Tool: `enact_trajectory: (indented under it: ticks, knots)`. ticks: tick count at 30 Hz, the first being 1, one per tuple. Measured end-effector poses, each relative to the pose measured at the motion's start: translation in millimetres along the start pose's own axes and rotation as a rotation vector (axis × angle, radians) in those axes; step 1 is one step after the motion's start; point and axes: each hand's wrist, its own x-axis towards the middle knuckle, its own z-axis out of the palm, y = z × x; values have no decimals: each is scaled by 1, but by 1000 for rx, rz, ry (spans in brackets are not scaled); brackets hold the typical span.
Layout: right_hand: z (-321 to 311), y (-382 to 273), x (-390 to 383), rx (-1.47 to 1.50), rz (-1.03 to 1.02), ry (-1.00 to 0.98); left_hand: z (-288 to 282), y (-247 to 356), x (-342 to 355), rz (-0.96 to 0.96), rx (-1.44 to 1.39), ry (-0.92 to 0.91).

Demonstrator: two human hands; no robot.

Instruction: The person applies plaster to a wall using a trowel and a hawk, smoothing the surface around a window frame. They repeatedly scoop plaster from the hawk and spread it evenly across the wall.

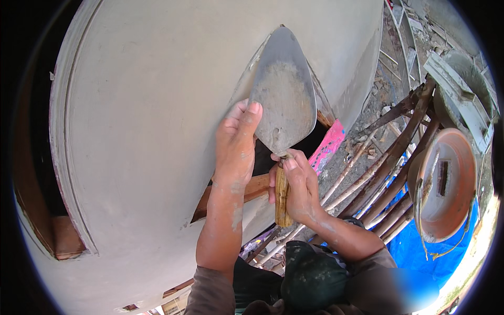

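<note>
A pointed steel trowel (pixel 283 94) with a mortar-smeared blade is held upright, tip to the top, in front of a grey plastered wall (pixel 147 94). My left hand (pixel 236 142) grips the blade's left edge, thumb lying on the blade. My right hand (pixel 296 186) is closed on the worn wooden handle (pixel 282 212) just below the blade. Pale mortar marks both my forearms. Behind the trowel is a dark opening with a wooden piece (pixel 207 205) along its lower side and a bright pink printed strip (pixel 328 142) at its right.
Several wooden poles (pixel 383 165) slant along the right. An orange basin (pixel 446 220) with a cord stands above a blue tarp (pixel 457 254). A grey bucket (pixel 451 65) with a metal piece is beyond. A narrow recess (pixel 68 236) lies at the left. Rubble covers the ground at upper right.
</note>
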Motion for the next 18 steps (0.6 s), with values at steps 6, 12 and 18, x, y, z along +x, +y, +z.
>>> enact_trajectory:
  ticks: [6,12,18]
  knots:
    - [1,-4,3,-17,-18,-2,2,0,2,27,-19,6]
    - [7,-10,-1,-10,10,19,0,1,3,26,-34,12]
    - [11,-19,-5,81,70,-10,8,6,4,-18,-39,56]
